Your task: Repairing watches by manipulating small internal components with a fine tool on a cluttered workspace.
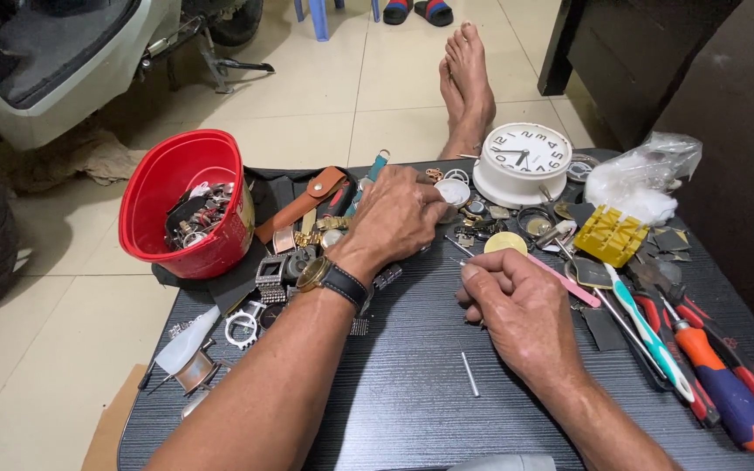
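My left hand (397,218), with a gold wristwatch (329,276) on a black strap, reaches forward over a pile of watch parts and its fingertips touch a small round white part (454,192). Whether it grips that part I cannot tell. My right hand (517,310) rests on the dark table (403,384) with its fingers curled around a thin metal tool (455,259) whose tip pokes out to the left. A small metal pin (469,374) lies loose on the table just in front of the right hand.
A red bucket (189,205) of watch parts stands at the left. A white round clock (523,161), a yellow plastic holder (610,235), a plastic bag (643,179), a toothbrush (652,336) and screwdrivers (722,384) crowd the right side. My bare feet (467,83) stretch out beyond the table.
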